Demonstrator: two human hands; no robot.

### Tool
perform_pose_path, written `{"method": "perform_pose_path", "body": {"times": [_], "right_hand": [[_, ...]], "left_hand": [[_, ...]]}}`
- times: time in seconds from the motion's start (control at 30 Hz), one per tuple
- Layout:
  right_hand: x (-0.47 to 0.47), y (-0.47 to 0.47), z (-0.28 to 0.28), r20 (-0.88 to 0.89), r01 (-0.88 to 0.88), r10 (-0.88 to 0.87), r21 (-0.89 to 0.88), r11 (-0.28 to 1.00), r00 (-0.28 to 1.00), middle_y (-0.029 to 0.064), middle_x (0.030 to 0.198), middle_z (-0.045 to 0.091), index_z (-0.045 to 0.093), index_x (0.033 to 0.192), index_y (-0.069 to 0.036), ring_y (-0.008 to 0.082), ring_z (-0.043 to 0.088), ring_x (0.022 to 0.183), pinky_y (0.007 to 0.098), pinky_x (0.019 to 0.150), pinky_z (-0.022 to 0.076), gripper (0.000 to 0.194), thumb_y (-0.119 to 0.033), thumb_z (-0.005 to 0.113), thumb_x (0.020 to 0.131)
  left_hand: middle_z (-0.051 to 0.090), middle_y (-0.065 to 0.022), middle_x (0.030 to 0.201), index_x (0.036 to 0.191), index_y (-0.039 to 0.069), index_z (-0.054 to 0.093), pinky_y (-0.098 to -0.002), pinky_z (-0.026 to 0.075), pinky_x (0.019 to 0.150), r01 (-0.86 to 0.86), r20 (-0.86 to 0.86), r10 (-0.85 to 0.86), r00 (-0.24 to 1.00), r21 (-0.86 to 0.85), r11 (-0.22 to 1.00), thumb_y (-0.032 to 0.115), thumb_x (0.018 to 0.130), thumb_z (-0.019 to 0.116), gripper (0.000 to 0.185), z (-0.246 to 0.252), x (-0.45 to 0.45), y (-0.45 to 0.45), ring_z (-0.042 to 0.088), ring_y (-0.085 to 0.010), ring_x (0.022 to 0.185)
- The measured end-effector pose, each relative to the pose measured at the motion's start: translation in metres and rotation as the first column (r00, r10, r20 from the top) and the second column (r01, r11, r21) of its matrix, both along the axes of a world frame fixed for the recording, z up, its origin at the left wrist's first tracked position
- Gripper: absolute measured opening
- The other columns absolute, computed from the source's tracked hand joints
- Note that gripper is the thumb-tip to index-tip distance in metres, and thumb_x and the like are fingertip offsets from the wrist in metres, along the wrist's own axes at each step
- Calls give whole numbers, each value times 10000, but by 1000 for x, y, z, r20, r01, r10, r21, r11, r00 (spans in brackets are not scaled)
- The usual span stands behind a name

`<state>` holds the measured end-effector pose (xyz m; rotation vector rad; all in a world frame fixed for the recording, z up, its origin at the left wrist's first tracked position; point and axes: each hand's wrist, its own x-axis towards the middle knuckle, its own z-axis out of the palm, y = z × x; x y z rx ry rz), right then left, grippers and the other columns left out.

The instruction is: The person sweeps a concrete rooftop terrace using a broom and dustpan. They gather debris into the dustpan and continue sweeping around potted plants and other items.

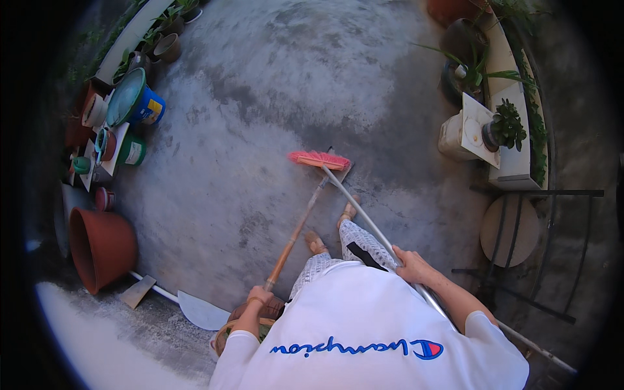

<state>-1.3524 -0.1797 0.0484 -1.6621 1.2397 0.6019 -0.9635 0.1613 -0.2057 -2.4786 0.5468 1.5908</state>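
My right hand grips the silver metal pole of a broom. Its pink bristles lie in front of my feet, over the concrete floor. Around the wooden handle of what looks like a long-handled dustpan, my left hand is closed. The dustpan's flat grey head is mostly hidden behind the broom. The two handles cross just below the bristles.
A terracotta-coloured tub lies tipped at left, near a pale flat blade. Buckets, including a blue bucket, and potted plants line the left. At right stand a planter, a round stool and a black metal rack.
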Motion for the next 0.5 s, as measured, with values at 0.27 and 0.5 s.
{"method": "perform_pose_path", "body": {"times": [0.27,0.5], "right_hand": [[39,-71,-6,46,-17,27,-212,977,999,311,1030,603,369,1350,54,409,584,1018,434,877,457,658,-74,521,723],[134,-196,-111,39,-107,131,-373,922,991,260,1058,601,523,1060,32,406,562,1051,465,851,469,330,-82,551,751]], "left_hand": [[662,-220,958,939,32,683,-427,495,811,71,36,-72,997,33,997,247,684,661,335,56,-61,42,634,-375,928],[654,-237,922,942,12,675,-443,485,786,-256,61,250,966,155,954,375,748,641,413,66,-113,106,626,-398,897]]}}
